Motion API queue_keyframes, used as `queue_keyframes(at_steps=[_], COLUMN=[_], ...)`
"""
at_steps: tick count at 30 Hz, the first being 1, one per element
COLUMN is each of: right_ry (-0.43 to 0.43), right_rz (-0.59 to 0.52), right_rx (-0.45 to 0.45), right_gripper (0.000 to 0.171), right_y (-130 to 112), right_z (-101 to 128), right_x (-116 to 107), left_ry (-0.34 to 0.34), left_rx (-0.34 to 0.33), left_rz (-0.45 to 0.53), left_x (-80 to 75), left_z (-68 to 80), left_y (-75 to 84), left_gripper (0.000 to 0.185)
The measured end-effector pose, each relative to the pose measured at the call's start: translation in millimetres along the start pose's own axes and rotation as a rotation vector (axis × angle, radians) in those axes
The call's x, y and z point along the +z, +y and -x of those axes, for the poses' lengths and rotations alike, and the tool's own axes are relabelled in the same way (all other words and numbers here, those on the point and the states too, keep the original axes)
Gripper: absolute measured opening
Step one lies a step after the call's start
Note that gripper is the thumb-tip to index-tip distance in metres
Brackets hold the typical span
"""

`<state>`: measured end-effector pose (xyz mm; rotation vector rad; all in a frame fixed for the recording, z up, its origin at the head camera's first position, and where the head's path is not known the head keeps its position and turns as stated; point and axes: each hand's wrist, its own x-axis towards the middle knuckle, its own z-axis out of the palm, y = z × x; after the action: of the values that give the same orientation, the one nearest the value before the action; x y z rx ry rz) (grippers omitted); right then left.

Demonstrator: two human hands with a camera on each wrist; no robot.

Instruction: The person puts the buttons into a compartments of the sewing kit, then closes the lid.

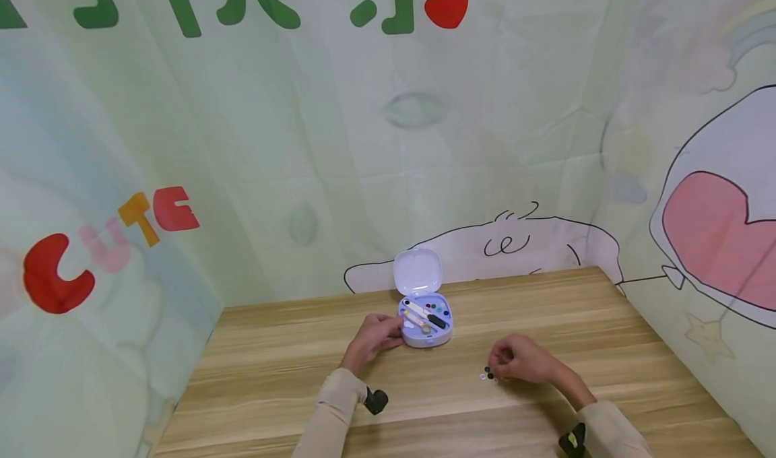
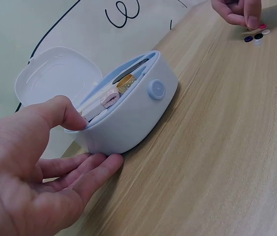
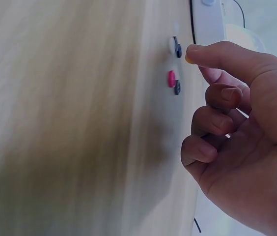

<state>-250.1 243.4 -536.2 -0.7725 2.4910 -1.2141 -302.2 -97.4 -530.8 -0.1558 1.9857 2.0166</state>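
An open sewing kit box (image 1: 427, 342), pale blue-white with a round button-shaped clasp, stands on the table. My left hand (image 2: 35, 167) grips its side, thumb on the rim and fingers low against the wall. Inside lie dark-handled scissors (image 1: 435, 320), a rolled tape measure (image 2: 110, 98), a gold thimble (image 2: 125, 84) and several small colored pieces. To the right, my right hand (image 1: 526, 358) hovers just over a small group of loose buttons. Its thumb and index finger pinch a small yellow button (image 3: 188, 59), mostly hidden. Below are a red button (image 3: 171, 78), dark ones and pale ones.
The box's raised lid (image 1: 418, 271) leans back near the printed cloth wall (image 1: 339, 141). Wood-grain table (image 1: 261, 364) surrounds the box and buttons. Another cloth wall (image 1: 685, 141) borders the right side.
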Motion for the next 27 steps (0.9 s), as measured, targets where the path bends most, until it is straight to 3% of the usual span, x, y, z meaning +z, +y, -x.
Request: queue_keyframes(at_steps=[10, 27], right_ry=[0.042, 0.102], right_rz=[0.013, -0.150], right_rx=[0.020, 0.090], right_gripper=[0.005, 0.006], right_y=[-6.5, -27.1], right_z=[-20.2, -61.3], right_x=[-3.3, -6.4], left_ry=[0.005, 0.008], left_rx=[-0.005, -0.017], left_rz=[-0.024, -0.040], left_x=[0.2, 0.0], left_z=[2.3, 4.0], left_y=[0.9, 2.7], left_gripper=[0.033, 0.034])
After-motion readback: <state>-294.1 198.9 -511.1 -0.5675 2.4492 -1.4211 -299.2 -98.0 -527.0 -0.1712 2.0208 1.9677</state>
